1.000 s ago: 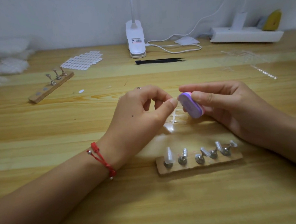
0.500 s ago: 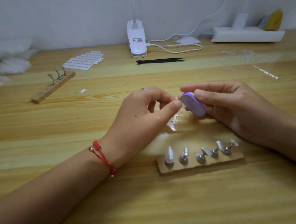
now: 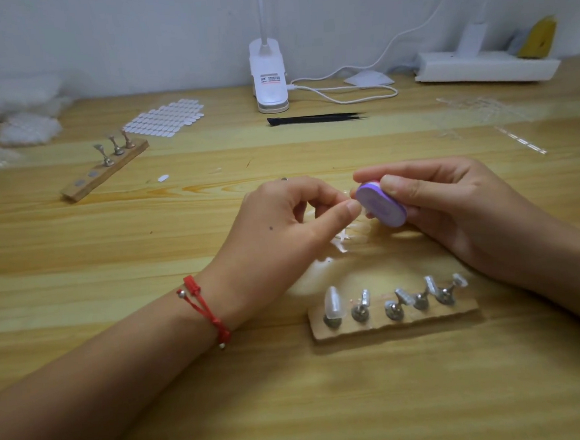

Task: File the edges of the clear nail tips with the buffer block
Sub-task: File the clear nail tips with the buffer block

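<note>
Just beyond a wooden stand (image 3: 393, 322) on the tabletop (image 3: 295, 408), the right hand (image 3: 452, 208) grips a purple buffer (image 3: 382, 204) between thumb and fingers. The buffer's edge meets the left hand (image 3: 282, 227), whose thumb and forefinger pinch a clear tip (image 3: 359, 205) that is barely visible. A frosted tip (image 3: 334, 304) stands upright on the stand's leftmost peg. Far beyond the stand, black tweezers (image 3: 316, 118) lie before a white lamp (image 3: 268, 80).
</note>
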A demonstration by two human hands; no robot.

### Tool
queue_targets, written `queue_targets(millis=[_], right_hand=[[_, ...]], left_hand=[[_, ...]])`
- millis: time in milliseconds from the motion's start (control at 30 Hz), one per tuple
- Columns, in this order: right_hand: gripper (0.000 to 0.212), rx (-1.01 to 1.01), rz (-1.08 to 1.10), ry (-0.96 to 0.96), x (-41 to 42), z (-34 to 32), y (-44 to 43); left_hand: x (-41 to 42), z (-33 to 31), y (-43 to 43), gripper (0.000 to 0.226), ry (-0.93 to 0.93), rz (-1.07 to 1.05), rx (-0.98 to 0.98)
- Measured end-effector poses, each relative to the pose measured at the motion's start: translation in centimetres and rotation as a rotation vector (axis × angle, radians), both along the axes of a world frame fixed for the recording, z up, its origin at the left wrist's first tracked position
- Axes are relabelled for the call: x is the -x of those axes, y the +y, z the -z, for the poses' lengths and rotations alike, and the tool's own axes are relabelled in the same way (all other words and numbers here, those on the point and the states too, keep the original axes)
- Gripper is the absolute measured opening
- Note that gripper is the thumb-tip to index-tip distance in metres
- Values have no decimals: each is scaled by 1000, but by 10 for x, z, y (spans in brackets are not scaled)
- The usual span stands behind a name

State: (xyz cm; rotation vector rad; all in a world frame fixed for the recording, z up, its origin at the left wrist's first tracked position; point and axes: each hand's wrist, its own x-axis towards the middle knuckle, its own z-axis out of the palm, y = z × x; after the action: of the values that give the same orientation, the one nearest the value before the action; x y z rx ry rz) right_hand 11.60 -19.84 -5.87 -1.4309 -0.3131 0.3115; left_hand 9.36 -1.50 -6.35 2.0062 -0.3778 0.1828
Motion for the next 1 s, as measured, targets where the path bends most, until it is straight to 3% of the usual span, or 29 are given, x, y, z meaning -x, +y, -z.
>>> queue_targets(millis=[633,800,900,1000], right_hand=[[23,15,3,-6,0,2,-1],[23,-119,101,26,-4,2,-1],[25,-184,133,61,-6,2,-2],[28,-117,74,38,-4,2,0]], left_hand=[[-2,2,2,15,-35,-5,17],[1,3,-3,12,-77,54,-135],[-1,0,2,9,-123,-39,-11],[-4,-2,5,10,-83,-148,107]])
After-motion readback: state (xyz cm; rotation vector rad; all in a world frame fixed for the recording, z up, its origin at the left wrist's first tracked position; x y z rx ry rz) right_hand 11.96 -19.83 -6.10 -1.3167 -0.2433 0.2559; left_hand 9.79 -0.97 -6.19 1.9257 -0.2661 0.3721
